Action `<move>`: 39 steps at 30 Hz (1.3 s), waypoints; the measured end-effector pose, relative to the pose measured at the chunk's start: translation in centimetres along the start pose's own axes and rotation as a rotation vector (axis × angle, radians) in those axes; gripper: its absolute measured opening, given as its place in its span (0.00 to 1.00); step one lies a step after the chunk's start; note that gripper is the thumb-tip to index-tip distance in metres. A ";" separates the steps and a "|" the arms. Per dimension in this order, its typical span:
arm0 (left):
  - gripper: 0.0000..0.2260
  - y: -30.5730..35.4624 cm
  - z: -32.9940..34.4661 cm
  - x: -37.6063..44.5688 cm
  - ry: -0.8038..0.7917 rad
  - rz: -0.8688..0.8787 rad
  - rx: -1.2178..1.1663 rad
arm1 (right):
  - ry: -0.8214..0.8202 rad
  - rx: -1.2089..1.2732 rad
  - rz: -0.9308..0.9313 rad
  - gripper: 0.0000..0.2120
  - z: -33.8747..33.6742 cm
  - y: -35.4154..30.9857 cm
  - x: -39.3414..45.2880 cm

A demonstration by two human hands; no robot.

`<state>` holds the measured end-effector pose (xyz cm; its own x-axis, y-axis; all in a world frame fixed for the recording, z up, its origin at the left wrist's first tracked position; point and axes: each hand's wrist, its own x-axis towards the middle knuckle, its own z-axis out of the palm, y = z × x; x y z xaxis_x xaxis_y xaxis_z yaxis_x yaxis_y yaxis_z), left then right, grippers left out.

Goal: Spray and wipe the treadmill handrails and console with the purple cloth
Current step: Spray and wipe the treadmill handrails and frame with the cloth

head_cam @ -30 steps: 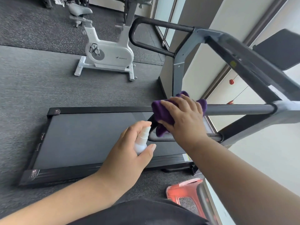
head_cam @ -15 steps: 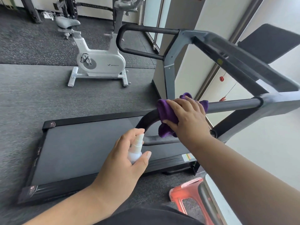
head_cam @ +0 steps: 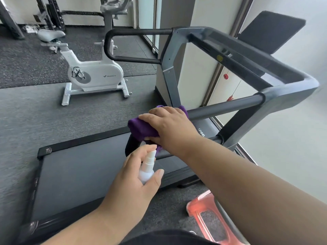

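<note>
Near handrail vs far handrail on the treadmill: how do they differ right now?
The near handrail has the purple cloth pressed onto its curved end by the right hand; the far handrail is bare and untouched. The near one's bar looks grey, the far one's black. Both are loops fixed to the grey frame.

There is one view only, worn on the person's head; it looks forward and steeply down, wide-angled, so straight edges bow near the borders; it sits close, both forearms entering from the bottom edge; the near handrail (head_cam: 224, 106) crosses the middle right, the treadmill belt (head_cam: 85, 174) fills the lower left, the white exercise bike (head_cam: 95, 75) stands farther off, upper left.
</note>
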<state>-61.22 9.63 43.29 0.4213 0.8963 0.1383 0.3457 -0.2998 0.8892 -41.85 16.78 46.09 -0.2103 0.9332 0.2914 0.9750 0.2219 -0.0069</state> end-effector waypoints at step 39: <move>0.24 9.7 18.2 6.9 0.082 -0.007 0.128 | 0.281 0.160 0.263 0.27 -1.2 26.4 -10.6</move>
<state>-39.67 6.95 44.96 0.3502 0.9207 0.1723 0.4550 -0.3280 0.8279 -13.76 12.36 43.99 0.0939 0.8552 0.5098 0.9649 0.0480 -0.2582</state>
